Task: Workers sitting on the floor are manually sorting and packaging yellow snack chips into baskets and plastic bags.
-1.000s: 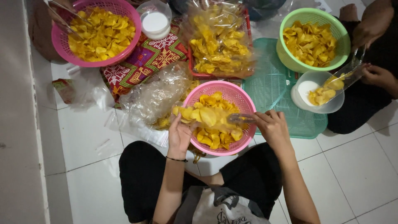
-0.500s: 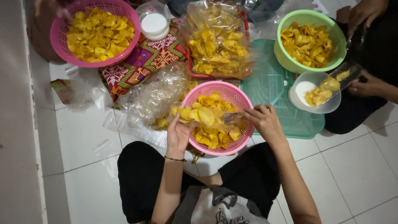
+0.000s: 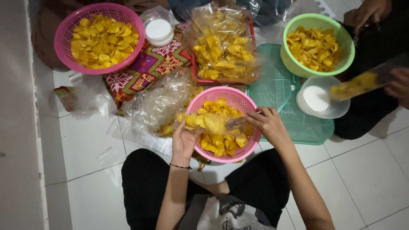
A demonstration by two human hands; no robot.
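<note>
A pink basket full of yellow chips stands on the floor between my knees. Over it lies a narrow clear bag stuffed with chips. My left hand grips that bag from below at its left end. My right hand is at the bag's right end, its fingers closed on a small shiny object that looks like a metal spoon, pointing into the bag's mouth.
A second pink basket of chips sits at the far left, a green basket at the far right. A clear bag of chips lies on a red tray. Another person's hands hold a narrow chip bag above a white bowl. Crumpled plastic lies left.
My hands stay at the bag over the pink basket. The other person at the right has lifted their narrow chip bag off the white bowl and swung it to the right.
</note>
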